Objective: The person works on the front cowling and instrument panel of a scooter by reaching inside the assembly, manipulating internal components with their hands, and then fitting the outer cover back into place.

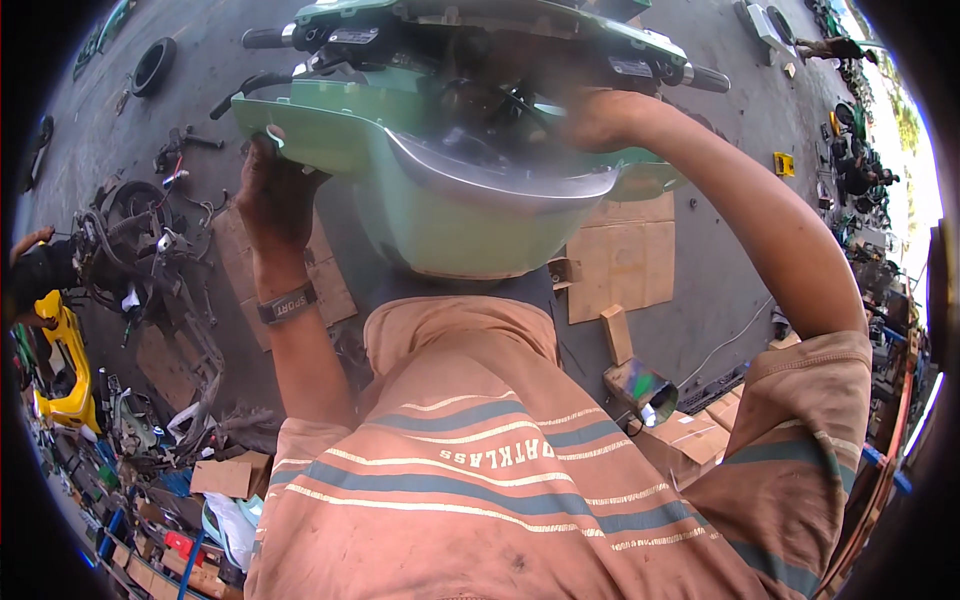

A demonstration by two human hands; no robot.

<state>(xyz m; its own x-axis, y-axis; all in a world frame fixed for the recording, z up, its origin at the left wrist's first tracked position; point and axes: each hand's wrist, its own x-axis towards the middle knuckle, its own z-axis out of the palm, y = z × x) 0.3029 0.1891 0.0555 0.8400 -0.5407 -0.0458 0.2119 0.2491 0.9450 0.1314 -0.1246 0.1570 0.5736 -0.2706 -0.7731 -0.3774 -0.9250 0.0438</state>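
Note:
A light green scooter front panel [450, 225] with a silver trim strip stands right before me. My left hand [272, 190] grips the lower edge of its left wing, the thumb over the front and the fingers mostly hidden behind. Above it, the handlebar has a dark left grip [266, 38] and a right grip [710, 78], with a green handlebar cover [480, 12] across the top. My right hand [598, 122] reaches into the cavity between panel and handlebar, near dark cables [480, 100]. Motion blur and the panel hide its fingers.
Flattened cardboard [625, 255] lies on the grey floor beside the scooter. Stripped vehicle parts [150, 240] and a yellow body panel [68, 365] are to the left, near another person's hand [35, 240]. A tyre [153, 67] lies at far left. Cardboard boxes [690, 440] stand at lower right.

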